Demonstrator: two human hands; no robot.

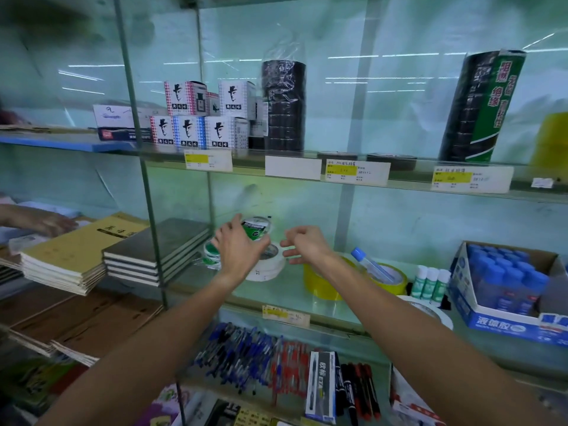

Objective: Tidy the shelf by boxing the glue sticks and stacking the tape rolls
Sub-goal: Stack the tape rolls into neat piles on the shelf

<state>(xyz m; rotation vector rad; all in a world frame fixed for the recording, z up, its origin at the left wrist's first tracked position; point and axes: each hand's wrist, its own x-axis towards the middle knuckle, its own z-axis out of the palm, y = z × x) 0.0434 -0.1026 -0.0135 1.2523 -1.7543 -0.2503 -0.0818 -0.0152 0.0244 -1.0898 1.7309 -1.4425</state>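
My left hand [239,250] grips a white tape roll with a green label [256,229], tilted above the white rolls [270,265] on the glass shelf [276,298]. My right hand [304,244] hangs beside it, fingers loosely curled, empty. Blue-capped glue sticks fill the box [464,272] well to the right.

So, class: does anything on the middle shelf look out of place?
Yes. One blue-capped glue stick lies tilted across the yellow tape roll instead of standing in the blue box with the others. Three green-labelled glue sticks also stand outside the box.
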